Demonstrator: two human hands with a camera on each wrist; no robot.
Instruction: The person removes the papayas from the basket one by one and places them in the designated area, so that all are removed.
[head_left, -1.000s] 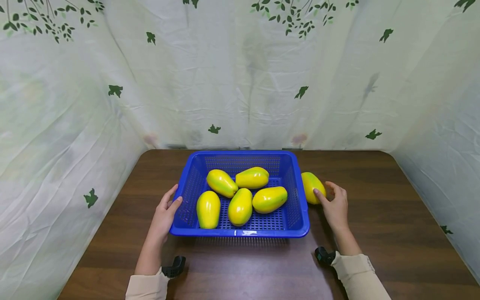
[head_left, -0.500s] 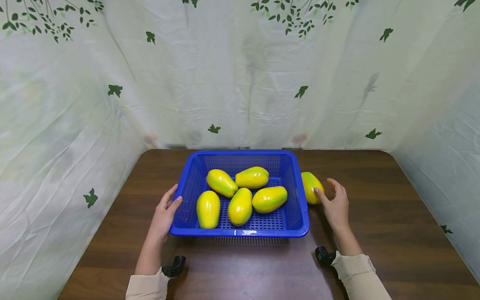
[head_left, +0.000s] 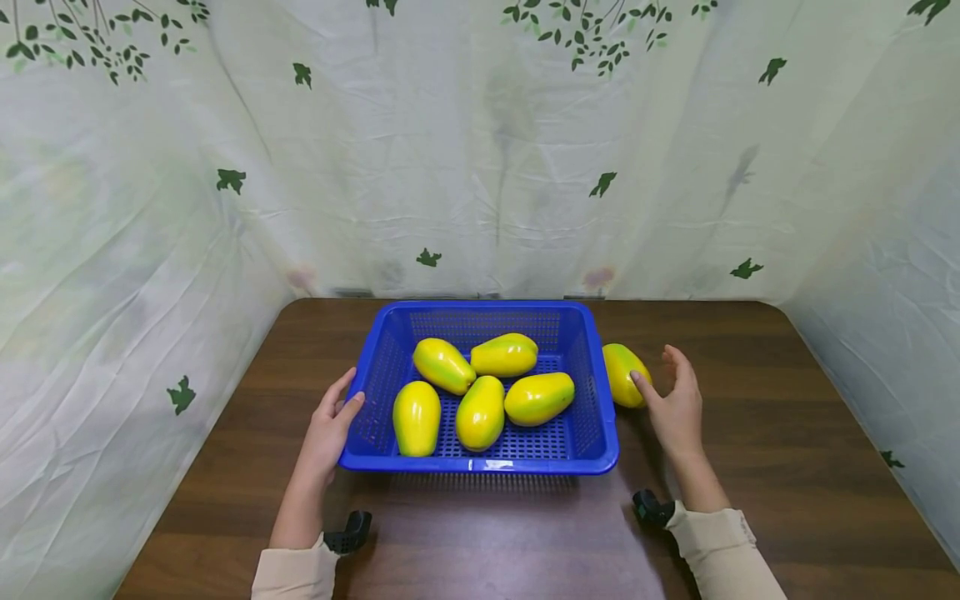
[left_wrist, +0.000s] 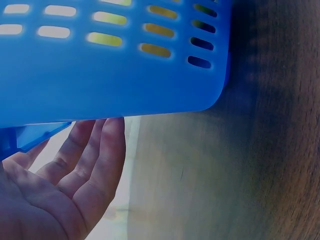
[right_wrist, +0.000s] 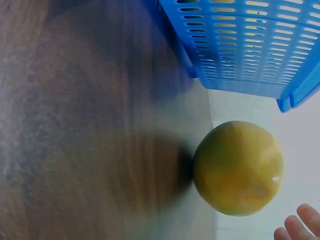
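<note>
A blue plastic basket [head_left: 480, 465] with slotted walls stands on the table and holds several yellow papayas [head_left: 480, 414]. At its left side, my left hand [head_left: 332, 429] touches the rim and outer wall with relaxed fingers; the left wrist view shows those fingers [left_wrist: 107, 155] nearly straight against the wall. One more papaya [head_left: 624, 377] lies on the table just right of the basket. Beside it is my right hand [head_left: 678, 415], its fingers spread and the thumb close to the fruit. In the right wrist view, the visible fingertips [right_wrist: 296, 229] are apart from the papaya [right_wrist: 237, 167].
The brown wooden table [head_left: 780, 450] extends to both sides and in front of the basket. A pale curtain [head_left: 480, 167] with leaf and bird prints hangs behind the table and along its sides.
My right hand's fingers have opened and drawn back to the right, away from the papaya beside the basket. The left hand, the basket and the fruit stay put.
</note>
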